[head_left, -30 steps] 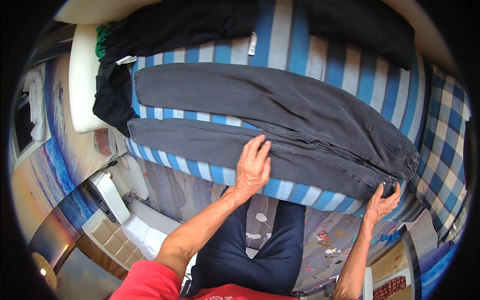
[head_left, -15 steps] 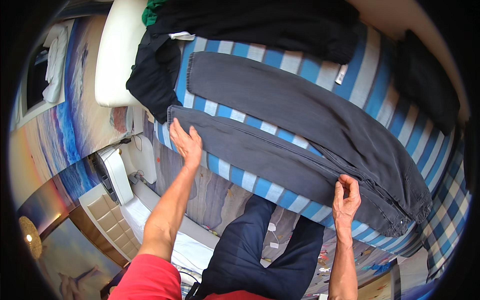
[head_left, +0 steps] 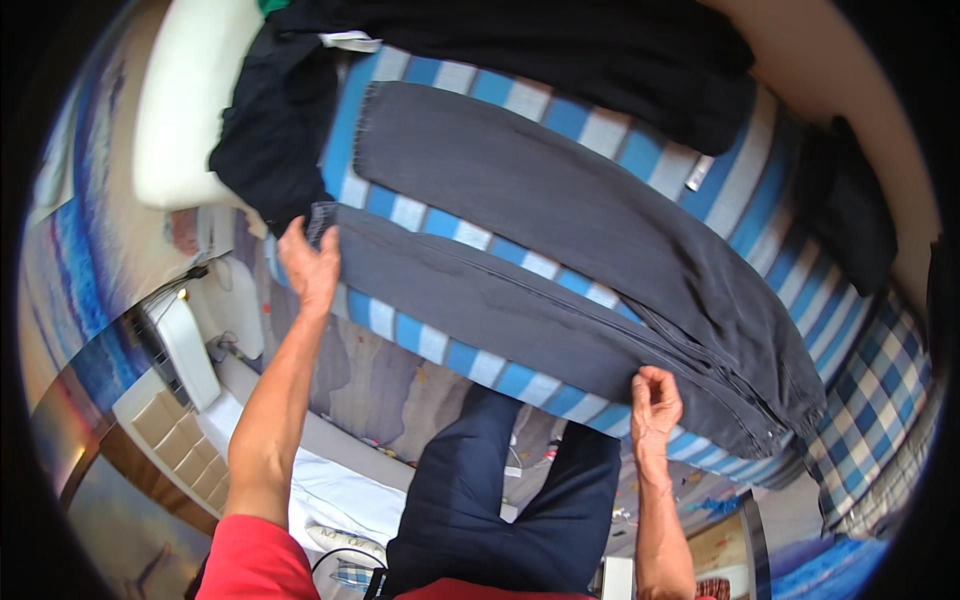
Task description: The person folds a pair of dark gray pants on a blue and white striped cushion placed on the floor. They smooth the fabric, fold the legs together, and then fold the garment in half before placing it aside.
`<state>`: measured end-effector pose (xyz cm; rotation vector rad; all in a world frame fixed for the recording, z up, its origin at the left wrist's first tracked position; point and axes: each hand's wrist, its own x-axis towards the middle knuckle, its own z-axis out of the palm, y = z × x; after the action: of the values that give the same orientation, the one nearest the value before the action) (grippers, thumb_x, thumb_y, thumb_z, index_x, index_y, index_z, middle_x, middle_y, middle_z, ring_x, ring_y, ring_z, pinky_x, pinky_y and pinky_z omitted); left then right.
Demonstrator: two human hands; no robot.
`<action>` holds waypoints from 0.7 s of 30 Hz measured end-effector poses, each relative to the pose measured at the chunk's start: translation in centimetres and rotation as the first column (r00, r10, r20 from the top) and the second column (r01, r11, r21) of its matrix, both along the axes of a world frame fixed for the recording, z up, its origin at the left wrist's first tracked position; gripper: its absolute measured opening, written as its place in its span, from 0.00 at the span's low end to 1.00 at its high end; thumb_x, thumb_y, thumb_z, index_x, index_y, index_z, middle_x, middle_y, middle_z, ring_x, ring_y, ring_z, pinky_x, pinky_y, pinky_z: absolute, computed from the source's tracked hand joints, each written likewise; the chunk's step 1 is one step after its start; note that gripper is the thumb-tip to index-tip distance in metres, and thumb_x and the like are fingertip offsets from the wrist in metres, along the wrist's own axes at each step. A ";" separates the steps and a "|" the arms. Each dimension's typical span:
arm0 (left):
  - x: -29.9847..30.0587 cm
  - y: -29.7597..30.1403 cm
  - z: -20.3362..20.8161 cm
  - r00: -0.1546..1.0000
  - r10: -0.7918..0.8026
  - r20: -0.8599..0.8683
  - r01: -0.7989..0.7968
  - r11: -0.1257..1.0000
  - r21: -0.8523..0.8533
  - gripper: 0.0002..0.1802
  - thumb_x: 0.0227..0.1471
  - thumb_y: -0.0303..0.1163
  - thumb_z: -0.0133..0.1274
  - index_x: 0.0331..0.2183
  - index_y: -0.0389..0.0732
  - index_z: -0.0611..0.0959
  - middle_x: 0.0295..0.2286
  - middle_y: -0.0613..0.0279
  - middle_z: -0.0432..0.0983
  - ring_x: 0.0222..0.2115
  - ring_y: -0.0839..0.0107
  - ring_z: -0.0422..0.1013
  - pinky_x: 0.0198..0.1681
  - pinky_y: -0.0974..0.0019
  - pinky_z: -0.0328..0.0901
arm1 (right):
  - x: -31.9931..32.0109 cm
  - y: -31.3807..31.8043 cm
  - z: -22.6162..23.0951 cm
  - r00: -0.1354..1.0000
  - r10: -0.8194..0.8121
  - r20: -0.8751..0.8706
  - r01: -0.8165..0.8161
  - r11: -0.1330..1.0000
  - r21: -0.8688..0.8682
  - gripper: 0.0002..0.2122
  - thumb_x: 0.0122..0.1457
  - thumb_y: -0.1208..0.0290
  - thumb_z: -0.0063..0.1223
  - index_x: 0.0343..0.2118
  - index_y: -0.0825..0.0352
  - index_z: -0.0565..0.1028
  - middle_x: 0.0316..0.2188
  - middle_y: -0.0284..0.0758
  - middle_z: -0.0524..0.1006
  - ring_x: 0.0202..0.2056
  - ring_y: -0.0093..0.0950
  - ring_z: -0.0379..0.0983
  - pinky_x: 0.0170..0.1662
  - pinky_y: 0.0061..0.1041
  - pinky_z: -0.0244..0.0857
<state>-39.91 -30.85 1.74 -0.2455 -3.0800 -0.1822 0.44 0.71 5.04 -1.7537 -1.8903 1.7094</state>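
Observation:
Dark grey jeans (head_left: 520, 170) lie lengthwise on a blue-and-white striped cover, legs apart, hems at the left and waist at the right. At the hem of the near leg is my left hand (head_left: 311, 265), its thumb and fingers closed round the cuff; the fingertips are partly hidden. Farther right along the same leg, my right hand (head_left: 655, 408) is closed in a pinch at the near edge of the fabric, around thigh height. The jeans' far leg lies flat, with neither hand touching it.
Black clothing (head_left: 560, 60) lies along the far side, and another black garment (head_left: 275, 130) beside the hems. A white rounded armrest (head_left: 185, 110) is at the left. A checked cushion (head_left: 870, 390) and a dark item (head_left: 845, 210) lie at the right.
My left hand has moved from resting open on the near leg to the hem's edge, where its fingers close on it. My right hand stays at the near edge. The whole view has shifted.

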 end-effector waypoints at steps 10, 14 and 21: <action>15.2 2.6 1.6 0.668 0.342 0.661 -0.707 0.567 0.422 0.24 0.53 0.39 0.59 0.45 0.35 0.71 0.36 0.59 0.68 0.37 0.71 0.67 0.42 0.66 0.68 | 16.6 2.4 -1.0 0.617 -0.668 0.417 0.756 0.651 -0.075 0.15 0.57 0.59 0.57 0.42 0.62 0.71 0.33 0.34 0.75 0.30 0.24 0.72 0.27 0.23 0.68; 21.2 10.8 2.3 0.376 0.310 0.873 -0.901 0.341 0.267 0.18 0.52 0.38 0.61 0.26 0.43 0.67 0.25 0.66 0.65 0.26 0.74 0.66 0.27 0.67 0.75 | 21.3 7.2 -1.1 0.451 -0.795 0.405 0.869 0.494 0.002 0.25 0.55 0.54 0.57 0.50 0.64 0.67 0.42 0.39 0.71 0.37 0.30 0.70 0.33 0.29 0.67; 25.2 14.3 2.0 0.241 0.056 0.969 -0.964 0.127 0.232 0.16 0.51 0.30 0.61 0.35 0.39 0.69 0.36 0.54 0.73 0.35 0.63 0.74 0.38 0.59 0.73 | 30.1 12.9 -2.0 0.308 -0.933 0.185 0.938 0.266 -0.221 0.24 0.52 0.57 0.61 0.49 0.62 0.69 0.41 0.37 0.73 0.41 0.36 0.70 0.43 0.38 0.67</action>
<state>-14.71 -16.51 3.75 1.7203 -2.5669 -2.3651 30.53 13.59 3.07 -2.2217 -0.1964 1.3816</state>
